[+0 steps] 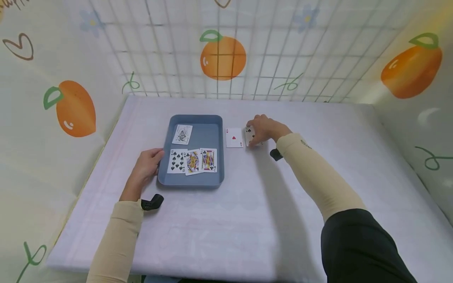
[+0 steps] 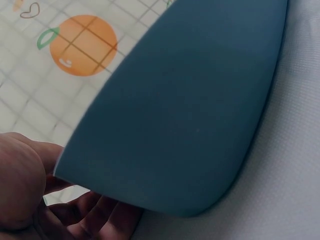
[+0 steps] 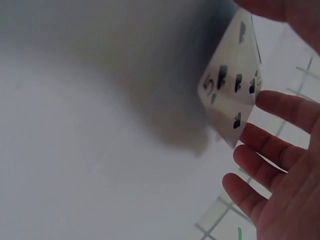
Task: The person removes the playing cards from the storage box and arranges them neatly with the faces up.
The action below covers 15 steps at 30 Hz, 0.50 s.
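Observation:
My left hand (image 1: 146, 163) grips the left side of a blue-grey tray (image 1: 191, 181), its fingers against the outer wall (image 2: 170, 120) in the left wrist view. Inside the tray lie a joker-like card (image 1: 182, 135) near the back and, overlapping at the front, a spade ten (image 1: 176, 161) and two face cards (image 1: 209, 160). To the tray's right, my right hand (image 1: 265, 129) holds a five of spades (image 3: 232, 85) between thumb and fingertips. The card is tilted and slightly bent in the right wrist view. An ace of hearts (image 1: 234, 138) lies face up between tray and right hand.
A white cloth covers the table (image 1: 212, 232). Behind it rises a wire grid (image 1: 276, 51) with a fruit-printed sheet, and printed sheets stand at both sides. Each wrist carries a small black device (image 1: 152, 202).

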Each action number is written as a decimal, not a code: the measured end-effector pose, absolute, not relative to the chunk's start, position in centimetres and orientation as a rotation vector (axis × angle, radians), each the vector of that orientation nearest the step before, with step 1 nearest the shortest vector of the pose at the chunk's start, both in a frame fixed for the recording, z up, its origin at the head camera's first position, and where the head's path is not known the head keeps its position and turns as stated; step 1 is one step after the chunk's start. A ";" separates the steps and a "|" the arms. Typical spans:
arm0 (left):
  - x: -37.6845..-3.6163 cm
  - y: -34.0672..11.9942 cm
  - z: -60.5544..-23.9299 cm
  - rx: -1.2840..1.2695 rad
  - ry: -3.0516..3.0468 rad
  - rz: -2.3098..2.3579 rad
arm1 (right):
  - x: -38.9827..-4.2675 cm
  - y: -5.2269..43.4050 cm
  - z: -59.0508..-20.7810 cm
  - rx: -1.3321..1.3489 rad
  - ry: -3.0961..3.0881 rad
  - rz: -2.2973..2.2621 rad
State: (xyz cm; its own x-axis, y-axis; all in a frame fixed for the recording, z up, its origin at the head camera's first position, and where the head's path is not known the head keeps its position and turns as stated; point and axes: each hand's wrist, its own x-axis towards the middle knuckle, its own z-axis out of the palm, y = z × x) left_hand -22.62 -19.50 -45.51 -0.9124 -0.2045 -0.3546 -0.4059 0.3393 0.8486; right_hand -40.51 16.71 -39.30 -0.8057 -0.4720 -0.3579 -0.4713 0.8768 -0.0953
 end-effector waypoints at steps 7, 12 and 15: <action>-22.8 -19.5 -45.3 -0.548 2.407 1.613 | -40.9 17.1 -39.5 -0.690 2.666 -0.028; -22.8 -19.6 -45.4 -0.568 2.391 1.629 | -41.1 17.2 -39.7 -0.678 2.663 -0.042; -22.7 -19.7 -45.6 -0.579 2.377 1.636 | -41.0 17.4 -39.9 -0.664 2.659 -0.058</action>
